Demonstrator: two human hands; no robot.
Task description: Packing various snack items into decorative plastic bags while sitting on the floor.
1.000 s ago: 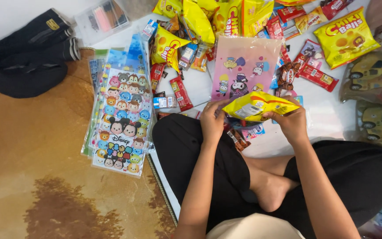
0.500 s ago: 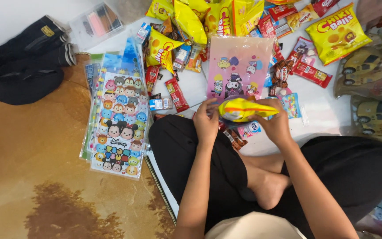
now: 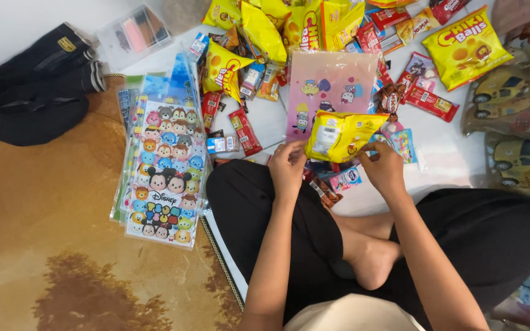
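I sit cross-legged on the floor and hold a yellow snack packet (image 3: 338, 135) between both hands, its printed back facing me. My left hand (image 3: 287, 165) grips its lower left corner and my right hand (image 3: 383, 167) grips its lower right edge. Behind the packet lies a pink gift bag with cartoon figures (image 3: 329, 86). Small sweets and a blue-and-white wrapper (image 3: 346, 179) lie just under my hands, in front of my knees.
A stack of cartoon-printed plastic bags (image 3: 164, 171) lies to my left. Several yellow snack packets (image 3: 461, 46) and red bars (image 3: 430, 101) cover the white sheet ahead. A black bag (image 3: 32, 86) and a clear box (image 3: 136, 34) sit at top left. Car-printed bags (image 3: 516, 116) lie at right.
The yellow packet has been turned over in my hands, from its narrow edge to its flat back face. Both hands stayed in front of my knees.
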